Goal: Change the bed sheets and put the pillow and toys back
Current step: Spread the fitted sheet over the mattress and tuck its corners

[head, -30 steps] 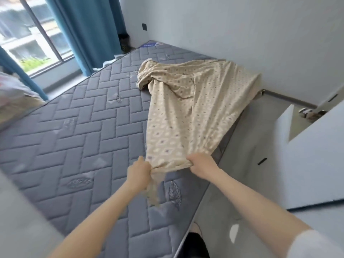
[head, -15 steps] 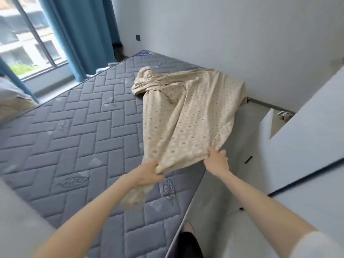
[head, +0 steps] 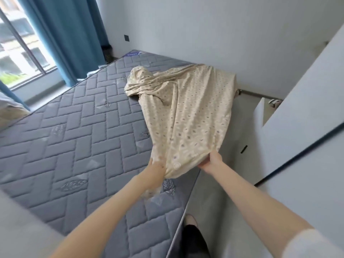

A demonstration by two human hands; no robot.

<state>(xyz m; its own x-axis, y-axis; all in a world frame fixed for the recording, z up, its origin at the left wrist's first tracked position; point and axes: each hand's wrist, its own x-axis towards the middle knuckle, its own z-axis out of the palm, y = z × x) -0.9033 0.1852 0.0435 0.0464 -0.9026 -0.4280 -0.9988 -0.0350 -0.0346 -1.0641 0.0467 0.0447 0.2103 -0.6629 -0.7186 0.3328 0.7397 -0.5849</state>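
A beige patterned bed sheet point(head: 188, 112) lies bunched along the right side of a bare grey quilted mattress point(head: 74, 138). Its far end is crumpled near the wall and its near end is lifted off the mattress. My left hand point(head: 157, 169) grips the near edge of the sheet from the left, partly wrapped by the cloth. My right hand point(head: 212, 162) holds the same edge from the right, fingers under the fabric and thumb on top. A loose tail of sheet hangs below my left wrist.
A white wall point(head: 204, 34) runs along the far side of the mattress. White cabinets point(head: 307, 116) stand at the right, with a narrow floor gap point(head: 223, 192) beside the bed. Blue curtains point(head: 70, 38) and a window point(head: 20, 58) are at the far left. Bedding point(head: 9, 112) lies at the left edge.
Both hands have lifted the near edge of the sheet and drawn apart, the right hand moving right and up, spreading the cloth between them. The camera has tilted up.
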